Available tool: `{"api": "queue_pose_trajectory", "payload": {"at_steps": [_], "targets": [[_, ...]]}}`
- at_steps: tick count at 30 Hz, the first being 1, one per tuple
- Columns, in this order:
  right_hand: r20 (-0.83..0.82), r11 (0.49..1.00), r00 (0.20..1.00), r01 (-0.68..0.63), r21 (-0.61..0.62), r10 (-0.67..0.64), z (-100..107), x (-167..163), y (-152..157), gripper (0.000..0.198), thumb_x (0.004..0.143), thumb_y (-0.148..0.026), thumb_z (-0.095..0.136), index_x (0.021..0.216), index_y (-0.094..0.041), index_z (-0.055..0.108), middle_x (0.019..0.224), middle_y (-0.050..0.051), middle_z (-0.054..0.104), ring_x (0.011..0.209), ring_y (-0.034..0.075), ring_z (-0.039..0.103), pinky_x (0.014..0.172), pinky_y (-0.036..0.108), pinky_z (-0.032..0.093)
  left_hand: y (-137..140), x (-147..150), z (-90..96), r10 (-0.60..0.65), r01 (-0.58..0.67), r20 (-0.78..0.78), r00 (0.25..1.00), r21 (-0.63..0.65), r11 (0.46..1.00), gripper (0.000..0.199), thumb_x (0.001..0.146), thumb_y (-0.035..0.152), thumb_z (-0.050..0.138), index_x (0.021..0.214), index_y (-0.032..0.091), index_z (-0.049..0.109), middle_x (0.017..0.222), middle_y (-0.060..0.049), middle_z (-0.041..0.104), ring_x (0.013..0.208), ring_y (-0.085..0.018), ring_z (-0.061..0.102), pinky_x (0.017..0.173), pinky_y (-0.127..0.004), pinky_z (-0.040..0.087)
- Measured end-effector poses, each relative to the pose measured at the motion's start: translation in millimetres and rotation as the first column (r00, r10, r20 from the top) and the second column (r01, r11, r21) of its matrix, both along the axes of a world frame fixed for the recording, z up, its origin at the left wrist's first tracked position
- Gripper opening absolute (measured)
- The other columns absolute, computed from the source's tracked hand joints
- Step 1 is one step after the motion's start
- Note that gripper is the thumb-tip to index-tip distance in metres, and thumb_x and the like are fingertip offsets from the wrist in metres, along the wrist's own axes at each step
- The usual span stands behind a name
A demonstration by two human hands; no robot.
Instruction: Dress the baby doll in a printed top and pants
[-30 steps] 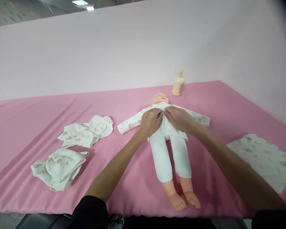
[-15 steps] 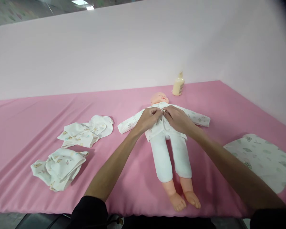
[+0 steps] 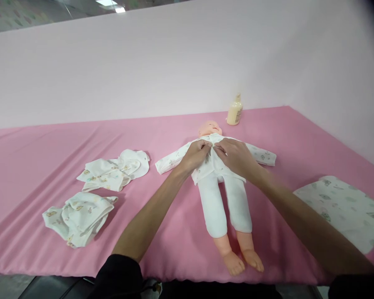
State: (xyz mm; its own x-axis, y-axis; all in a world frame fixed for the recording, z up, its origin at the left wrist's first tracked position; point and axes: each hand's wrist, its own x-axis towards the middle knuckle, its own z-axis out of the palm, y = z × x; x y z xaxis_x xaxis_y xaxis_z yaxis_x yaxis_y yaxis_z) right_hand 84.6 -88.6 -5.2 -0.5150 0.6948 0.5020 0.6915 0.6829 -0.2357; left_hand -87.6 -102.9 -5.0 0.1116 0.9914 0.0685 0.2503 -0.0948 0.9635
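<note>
A baby doll [image 3: 233, 265] lies on its back on the pink sheet [image 3: 174, 245], head away from me, bare feet near the front edge. It wears a white printed long-sleeved baby top [image 3: 204, 170]; its legs and lower body are white. Over the chest, my left hand [image 3: 198, 153] pinches the top's front edge between thumb and fingers. Close against it on the right, my right hand [image 3: 235, 153] grips the opposite side of the same front opening. The fingertips nearly meet and cover whatever fastening is there.
Two crumpled white printed baby garments lie at left, one farther back [image 3: 112, 170] and one nearer [image 3: 81, 218]. A flat printed cloth [image 3: 343, 211] lies at right, partly behind my forearm. A cream pump bottle [image 3: 234, 111] stands behind the doll, near the white wall [image 3: 143, 62].
The whole view has shifted slightly. Both hands stay at the doll's chest, and the front edges of the top between my fingers have shifted a little.
</note>
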Motion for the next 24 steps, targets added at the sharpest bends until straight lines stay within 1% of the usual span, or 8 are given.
{"api": "queue_pose_trajectory", "payload": {"at_steps": [3,7,11,13,15,18,21,24], "targets": [[0.002,0.999,1.0,-0.01,-0.033,0.01,0,-2,-2,0.026,0.1,-0.024,0.039,0.088,-0.018,0.062,0.09,0.009,0.068,0.084,0.022,0.059,0.072,0.034,0.035,1,1,-1.2,0.017,-0.018,-0.015,1.0,-0.009,1.0,0.02,0.088,0.031,0.05,0.079,0.015,0.059,0.071,-0.001,0.054,0.059,-0.007,0.045,0.053,-0.021,0.035],[-0.043,0.985,0.999,-0.017,-0.17,0.01,5,3,-2,0.023,0.098,-0.03,0.044,0.1,-0.019,0.064,0.095,0.008,0.069,0.084,0.022,0.06,0.072,0.034,0.04,1,2,0.1,0.036,-0.037,-0.076,0.996,-0.011,0.999,0.023,0.09,0.036,0.05,0.085,0.016,0.06,0.078,-0.003,0.059,0.063,-0.009,0.049,0.054,-0.022,0.038],[-0.069,0.965,0.998,-0.024,-0.262,0.006,10,23,-13,0.033,0.094,-0.04,0.053,0.12,-0.021,0.061,0.106,0.008,0.066,0.088,0.022,0.062,0.075,0.036,0.047,-18,0,6.8,0.1,-0.069,-0.309,0.946,0.108,0.992,0.029,0.092,0.044,0.049,0.099,0.018,0.06,0.1,-0.007,0.064,0.085,-0.015,0.058,0.071,-0.027,0.048],[-0.018,0.96,0.998,-0.06,-0.274,0.057,8,38,-24,0.041,0.092,-0.041,0.056,0.128,-0.022,0.056,0.112,0.009,0.064,0.093,0.024,0.062,0.078,0.038,0.05,-37,-2,7.6,0.147,-0.051,-0.478,0.866,0.208,0.977,0.039,0.091,0.047,0.052,0.118,0.019,0.056,0.118,-0.01,0.06,0.106,-0.021,0.056,0.087,-0.034,0.049],[0.049,0.959,0.992,-0.095,-0.265,0.112,1,51,-36,0.045,0.091,-0.036,0.057,0.134,-0.023,0.052,0.116,0.01,0.061,0.099,0.025,0.061,0.083,0.04,0.051,-58,-3,3.7,0.185,0.014,-0.644,0.742,0.29,0.957,0.055,0.091,0.044,0.055,0.139,0.021,0.044,0.13,-0.012,0.053,0.118,-0.025,0.05,0.097,-0.04,0.046],[0.067,0.979,0.992,-0.089,-0.186,0.103,-17,57,-52,0.044,0.09,-0.03,0.059,0.132,-0.022,0.052,0.119,0.012,0.059,0.107,0.027,0.059,0.086,0.042,0.052,-82,1,-9.5,0.273,0.138,-0.802,0.532,0.4,0.906,0.061,0.092,0.034,0.054,0.148,0.019,0.034,0.127,-0.012,0.052,0.112,-0.025,0.05,0.093,-0.04,0.047],[0.039,1.0,0.999,-0.024,-0.013,0.025,-34,47,-62,0.037,0.089,-0.026,0.061,0.124,-0.017,0.057,0.117,0.014,0.059,0.108,0.029,0.057,0.087,0.042,0.052,-87,12,-23.1,0.415,0.188,-0.839,0.352,0.497,0.847,0.057,0.096,0.025,0.045,0.149,0.012,0.032,0.115,-0.012,0.057,0.103,-0.024,0.053,0.087,-0.038,0.048],[0.105,0.988,0.994,0.011,0.157,-0.028,-42,31,-66,0.027,0.088,-0.016,0.057,0.114,-0.015,0.062,0.107,0.013,0.062,0.099,0.029,0.058,0.086,0.043,0.051,-84,24,-27.3,0.49,0.263,-0.85,0.193,0.526,0.808,0.057,0.095,0.01,0.035,0.151,0.01,0.029,0.102,-0.011,0.059,0.095,-0.023,0.056,0.083,-0.038,0.046]]}}
